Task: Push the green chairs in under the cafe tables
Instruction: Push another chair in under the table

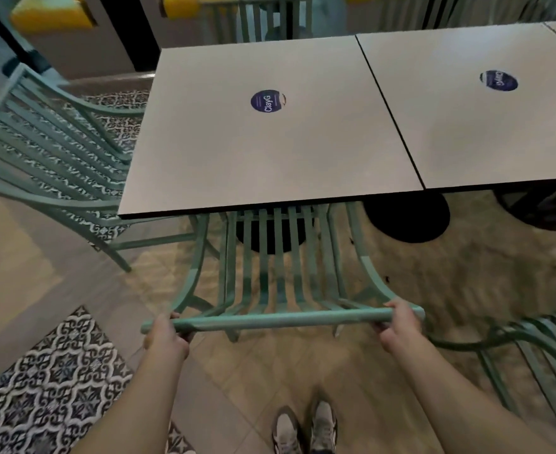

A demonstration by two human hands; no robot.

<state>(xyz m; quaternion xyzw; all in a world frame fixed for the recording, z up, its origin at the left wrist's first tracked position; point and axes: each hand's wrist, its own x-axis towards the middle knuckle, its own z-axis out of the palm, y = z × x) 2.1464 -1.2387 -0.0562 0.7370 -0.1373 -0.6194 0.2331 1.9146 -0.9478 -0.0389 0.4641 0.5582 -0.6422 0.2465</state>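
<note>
Two hands are working one green chair (279, 273) here, each grip wrapping the top rail of the backrest: the left hand (163, 332) is curling round the rail's left end, the right hand (397, 326) is clamping round its right end. No containers are showing anywhere in view, so straight to the chair itself. It is pale green metal, with flat vertical slats running down the back and curving into the seat, and armrests sweeping out at both sides. Its seat front is sitting under the near edge of the left worktop (204, 142), while the backrest and rear legs are standing clear of it, over the tan floor (270, 371).

That worktop is a pale square slab carrying a round blue sticker (267, 100) reading "ClayG". A second worktop (466, 132) is butting against its right side with a matching sticker. Another green chair (50, 152) is standing at the left side of the first worktop, and a third (532, 348) is peeking in at the right edge. Patterned tiles (50, 381) are covering the floor at lower left, and the person's two sneakers (306, 427) are planted at the bottom
</note>
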